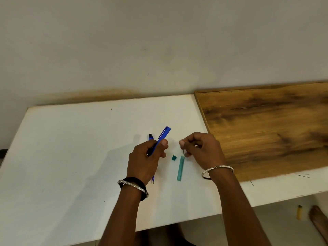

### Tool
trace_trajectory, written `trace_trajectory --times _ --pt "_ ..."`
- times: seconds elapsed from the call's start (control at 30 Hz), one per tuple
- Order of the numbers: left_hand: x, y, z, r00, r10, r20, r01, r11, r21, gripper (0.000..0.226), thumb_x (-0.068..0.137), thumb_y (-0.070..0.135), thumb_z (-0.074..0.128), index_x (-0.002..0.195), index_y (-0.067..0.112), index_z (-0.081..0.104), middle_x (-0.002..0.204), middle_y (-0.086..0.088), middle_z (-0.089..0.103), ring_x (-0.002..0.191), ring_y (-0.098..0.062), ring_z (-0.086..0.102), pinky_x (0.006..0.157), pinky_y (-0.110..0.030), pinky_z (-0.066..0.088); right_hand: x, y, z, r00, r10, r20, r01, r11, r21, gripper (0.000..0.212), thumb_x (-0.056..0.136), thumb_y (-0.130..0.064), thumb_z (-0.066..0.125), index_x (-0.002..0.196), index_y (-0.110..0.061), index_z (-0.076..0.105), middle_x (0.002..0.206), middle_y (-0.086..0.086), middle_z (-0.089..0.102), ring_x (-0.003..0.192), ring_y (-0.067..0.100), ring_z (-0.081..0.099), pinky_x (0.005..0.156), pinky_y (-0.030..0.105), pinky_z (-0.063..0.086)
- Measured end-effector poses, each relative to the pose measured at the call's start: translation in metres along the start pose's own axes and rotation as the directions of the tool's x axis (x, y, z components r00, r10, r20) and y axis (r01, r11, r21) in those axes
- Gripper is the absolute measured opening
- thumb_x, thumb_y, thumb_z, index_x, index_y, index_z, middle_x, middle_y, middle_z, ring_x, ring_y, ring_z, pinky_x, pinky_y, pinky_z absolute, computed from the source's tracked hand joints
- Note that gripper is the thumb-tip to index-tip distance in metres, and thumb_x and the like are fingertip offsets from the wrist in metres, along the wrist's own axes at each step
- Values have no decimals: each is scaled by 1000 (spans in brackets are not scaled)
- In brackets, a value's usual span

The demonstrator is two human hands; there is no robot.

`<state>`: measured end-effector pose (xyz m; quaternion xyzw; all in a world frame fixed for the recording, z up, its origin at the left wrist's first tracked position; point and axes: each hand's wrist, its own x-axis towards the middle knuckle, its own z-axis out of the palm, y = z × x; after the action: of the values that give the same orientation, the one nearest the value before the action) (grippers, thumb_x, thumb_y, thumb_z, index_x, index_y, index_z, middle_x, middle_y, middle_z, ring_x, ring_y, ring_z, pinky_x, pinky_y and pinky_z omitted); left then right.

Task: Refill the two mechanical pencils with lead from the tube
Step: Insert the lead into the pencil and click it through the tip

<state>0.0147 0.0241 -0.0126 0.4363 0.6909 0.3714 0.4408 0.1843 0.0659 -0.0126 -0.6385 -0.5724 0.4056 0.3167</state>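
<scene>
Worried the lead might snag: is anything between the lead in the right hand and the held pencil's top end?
Nothing visible. Only bare table lies between the lead pinched by the right hand and the pencil in the left hand; the tube and its cap lie nearer the person.

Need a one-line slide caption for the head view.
Left hand grips a blue pencil while right hand pinches a lead by the teal tube on the white table.
</scene>
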Motion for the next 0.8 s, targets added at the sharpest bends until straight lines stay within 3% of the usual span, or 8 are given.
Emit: trace_trajectory --times 0.1,0.17,0.3,0.8 --pt "0 0 0 1000 20 13 -21 999 36 38 83 57 53 93 27 74 78 7 73 78 -9 63 72 -25 49 0 -11 -2 987 81 -136 -19 915 402 10 82 -29 75 82 -19 72 74 1 75 61 12 72 47 16 48" --pt "0 0 -1 998 41 40 -44 996 78 42 79 60 52 93 27 74 77 7 72 73 -11 61 68 -23 47 0 -16 -2 970 129 -204 3 839 545 11 83 -29 73 86 -18 72 76 0 76 66 13 73 50 18 52" --pt "-1 -2 -2 992 82 92 -95 985 142 35 80 58 56 88 29 74 74 8 71 60 -7 53 63 -22 41 0 -19 1 950 121 -287 66 822 566 11 84 -30 71 87 -19 71 76 -3 76 67 12 73 53 19 55" --pt "1 -4 1 988 126 84 -138 978 155 29 80 54 61 87 29 73 70 11 70 62 -6 56 63 -23 46 2 -17 0 938 105 -329 99 831 548 10 85 -29 70 88 -20 70 74 -8 76 66 10 72 52 19 55"
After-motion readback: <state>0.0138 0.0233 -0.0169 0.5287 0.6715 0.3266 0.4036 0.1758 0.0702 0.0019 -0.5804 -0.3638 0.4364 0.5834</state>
